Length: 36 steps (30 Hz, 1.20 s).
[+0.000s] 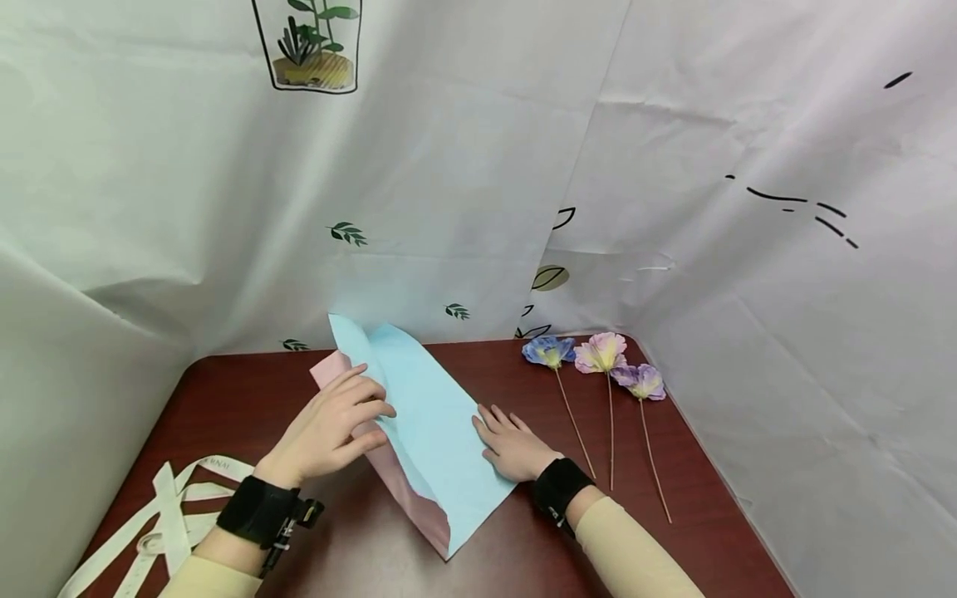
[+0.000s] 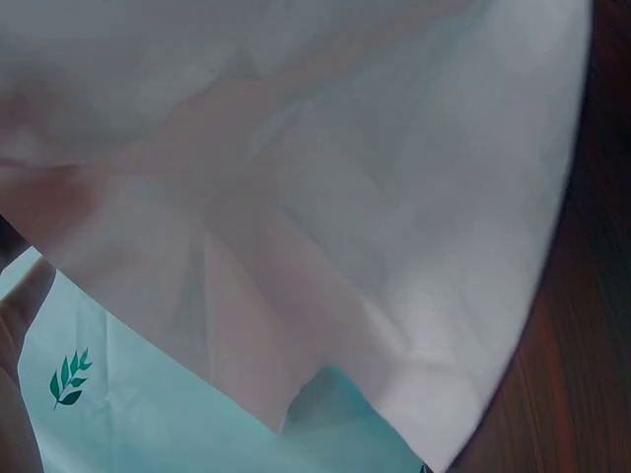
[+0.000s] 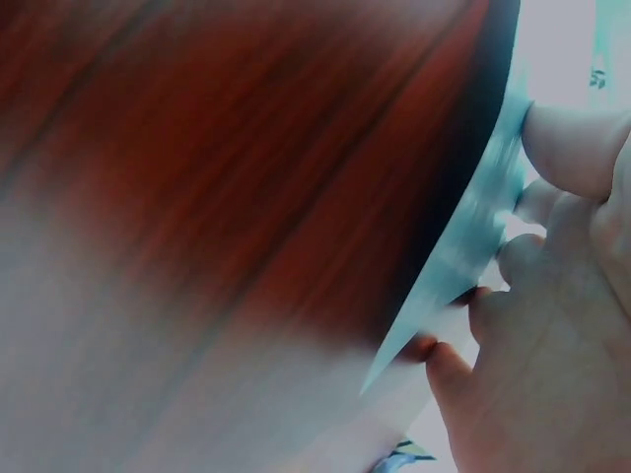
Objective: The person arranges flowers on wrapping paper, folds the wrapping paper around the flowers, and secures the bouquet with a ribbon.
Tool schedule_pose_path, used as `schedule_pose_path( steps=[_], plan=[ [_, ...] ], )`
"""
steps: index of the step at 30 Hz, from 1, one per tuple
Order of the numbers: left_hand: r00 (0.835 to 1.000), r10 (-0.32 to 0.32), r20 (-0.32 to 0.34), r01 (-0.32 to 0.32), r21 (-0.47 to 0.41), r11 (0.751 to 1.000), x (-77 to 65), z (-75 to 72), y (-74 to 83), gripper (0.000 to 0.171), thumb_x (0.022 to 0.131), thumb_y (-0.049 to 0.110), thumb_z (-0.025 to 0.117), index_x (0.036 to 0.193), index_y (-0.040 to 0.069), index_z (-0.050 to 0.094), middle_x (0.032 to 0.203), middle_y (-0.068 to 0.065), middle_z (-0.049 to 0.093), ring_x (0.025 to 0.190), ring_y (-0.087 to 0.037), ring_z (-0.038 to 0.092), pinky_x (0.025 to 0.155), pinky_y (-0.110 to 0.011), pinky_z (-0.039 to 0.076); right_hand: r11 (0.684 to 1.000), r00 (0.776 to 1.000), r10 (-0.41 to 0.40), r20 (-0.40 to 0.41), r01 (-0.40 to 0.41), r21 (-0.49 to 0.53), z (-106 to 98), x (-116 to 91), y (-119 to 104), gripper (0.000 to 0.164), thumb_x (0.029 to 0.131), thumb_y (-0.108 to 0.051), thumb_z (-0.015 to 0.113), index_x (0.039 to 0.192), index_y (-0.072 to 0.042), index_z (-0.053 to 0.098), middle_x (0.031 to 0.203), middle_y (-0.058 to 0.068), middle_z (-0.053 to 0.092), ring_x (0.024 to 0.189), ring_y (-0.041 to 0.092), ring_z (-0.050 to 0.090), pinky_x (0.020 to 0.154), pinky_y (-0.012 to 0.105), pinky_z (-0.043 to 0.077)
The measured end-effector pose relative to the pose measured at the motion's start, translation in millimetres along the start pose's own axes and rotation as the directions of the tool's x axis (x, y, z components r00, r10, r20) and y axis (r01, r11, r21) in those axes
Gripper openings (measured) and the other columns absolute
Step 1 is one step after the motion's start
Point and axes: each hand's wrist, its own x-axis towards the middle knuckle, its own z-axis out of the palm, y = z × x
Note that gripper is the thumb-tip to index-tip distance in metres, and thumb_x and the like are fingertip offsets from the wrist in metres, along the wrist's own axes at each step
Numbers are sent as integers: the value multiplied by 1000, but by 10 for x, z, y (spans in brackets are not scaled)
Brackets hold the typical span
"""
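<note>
A sheet of wrapping paper [image 1: 441,423], light blue on its upper face with pink showing along the left, lies at a slant on the table. Its left side is raised and curls over. My left hand [image 1: 336,423] is at that raised side, fingers apart and slightly bent, touching the paper. In the left wrist view, the paper [image 2: 394,246] covers most of the frame and partly hides the fingers. My right hand [image 1: 516,444] rests on the paper's right edge with fingers extended. In the right wrist view, that hand [image 3: 542,325] lies along the blue edge.
To the right lie three artificial flowers on thin stems: a blue one [image 1: 549,351], a pink one [image 1: 601,353] and a purple one [image 1: 641,382]. A loosely looped white ribbon [image 1: 174,519] lies at the left. White printed cloth [image 1: 449,166] hangs behind the dark red table [image 1: 247,399].
</note>
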Motion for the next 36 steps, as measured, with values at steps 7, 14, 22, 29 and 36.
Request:
schedule_pose_path(
  steps=[7, 14, 22, 29, 36],
  plan=[
    [999, -19, 28, 19, -9, 1000, -44, -19, 9, 59, 114, 56, 38, 102, 17, 81, 101, 4, 62, 98, -20, 57, 117, -50, 32, 996, 998, 66, -3, -65, 58, -45, -71, 70, 61, 114, -23, 49, 168, -3, 29, 177, 19, 16, 163, 40, 13, 128, 60, 18],
    [998, -38, 51, 40, -32, 999, -140, 28, -15, 49, 111, 52, 47, 101, 21, 84, 99, 8, 60, 98, -16, 55, 110, -50, 34, 980, 985, 169, -41, -164, 115, -41, -112, 190, 59, 114, -19, 44, 167, 2, 29, 176, 23, 17, 162, 43, 13, 128, 59, 17],
    [991, -95, 97, 98, -23, 995, -330, 82, 39, 30, 104, 44, 62, 104, 23, 84, 100, 11, 61, 97, -13, 54, 105, -48, 36, 967, 977, 201, -78, -185, 176, 0, -109, 227, 69, 114, -34, 48, 165, 8, 28, 175, 27, 15, 162, 44, 12, 129, 58, 17],
    [964, -228, 136, 217, 93, 972, -481, 166, 144, 17, 93, 39, 82, 100, 23, 85, 94, 14, 60, 95, -11, 55, 95, -44, 42, 945, 950, 299, -92, -281, 170, 4, -88, 292, 93, 107, -53, 60, 165, 10, 24, 175, 28, 11, 162, 45, 10, 128, 61, 14],
    [919, -331, 214, 289, 207, 935, -638, 313, 204, 28, 87, 38, 90, 109, 22, 83, 94, 9, 63, 84, -10, 52, 77, -37, 42, 932, 946, 314, -83, -291, 214, 1, -104, 362, 89, 109, -46, 60, 165, 11, 21, 175, 29, 9, 162, 47, 6, 128, 64, 10]
  ],
)
